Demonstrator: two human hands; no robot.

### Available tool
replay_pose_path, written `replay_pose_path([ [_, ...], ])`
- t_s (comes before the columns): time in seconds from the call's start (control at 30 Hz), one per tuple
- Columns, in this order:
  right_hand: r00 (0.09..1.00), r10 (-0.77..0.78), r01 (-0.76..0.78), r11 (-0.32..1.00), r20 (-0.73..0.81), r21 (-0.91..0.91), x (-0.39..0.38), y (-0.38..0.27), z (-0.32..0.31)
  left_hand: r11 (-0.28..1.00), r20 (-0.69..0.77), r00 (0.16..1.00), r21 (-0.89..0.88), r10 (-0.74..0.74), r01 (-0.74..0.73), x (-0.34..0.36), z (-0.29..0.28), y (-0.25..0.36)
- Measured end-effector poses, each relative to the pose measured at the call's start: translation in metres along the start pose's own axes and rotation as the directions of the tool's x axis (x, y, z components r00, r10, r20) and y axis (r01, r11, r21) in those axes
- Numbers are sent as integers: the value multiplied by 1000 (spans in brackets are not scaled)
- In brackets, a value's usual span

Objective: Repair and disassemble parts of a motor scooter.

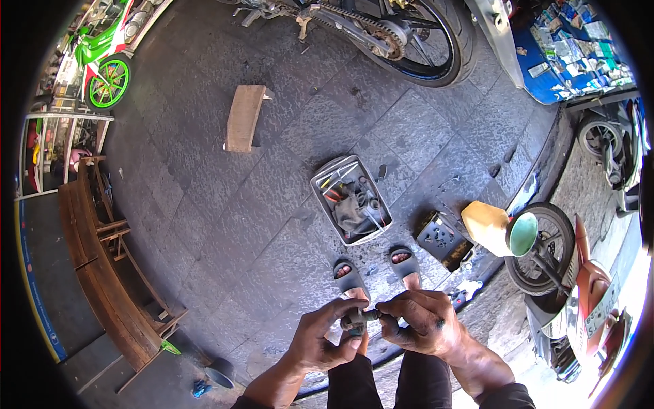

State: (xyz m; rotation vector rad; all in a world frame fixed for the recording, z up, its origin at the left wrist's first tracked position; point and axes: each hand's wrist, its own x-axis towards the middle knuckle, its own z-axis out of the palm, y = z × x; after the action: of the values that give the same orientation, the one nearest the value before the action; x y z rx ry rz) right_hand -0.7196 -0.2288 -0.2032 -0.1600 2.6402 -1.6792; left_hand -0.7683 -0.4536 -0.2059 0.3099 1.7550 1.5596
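Above my lap, my left hand is closed around a small greyish metal part, its thumb and fingers gripping the sides. The part has a short cylindrical end pointing right; its exact kind is too small to make out. My right hand pinches at that cylindrical end, with thumb and index finger together and the other fingers curled. Both hands look smudged with dark grease. Beyond my sandalled feet, a pale grey tray on the floor holds hand tools and a dark cloth.
A dark box of small parts sits right of my feet, beside a yellowish jerrycan and a green funnel. Motorcycles stand ahead and at right. A low wooden stool is ahead; a long wooden bench lines the left.
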Motion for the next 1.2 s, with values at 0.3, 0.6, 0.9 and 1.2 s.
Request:
replay_pose_path([
  [0.3,950,290,-234,906,-117,352,-14,-34,-6,778,45,993,-618,-110,115,-6,27,20],
  [0.6,955,125,-43,956,-269,290,-18,-77,-20,651,144,990,-751,-2,111,-13,38,46],
  [0.9,929,-82,141,980,-361,141,-37,-196,-62,877,202,967,-478,156,-42,-81,31,165],
  [1.2,880,-152,174,985,-450,8,-61,-294,-144,677,388,557,-361,734,-642,-102,62,302],
])
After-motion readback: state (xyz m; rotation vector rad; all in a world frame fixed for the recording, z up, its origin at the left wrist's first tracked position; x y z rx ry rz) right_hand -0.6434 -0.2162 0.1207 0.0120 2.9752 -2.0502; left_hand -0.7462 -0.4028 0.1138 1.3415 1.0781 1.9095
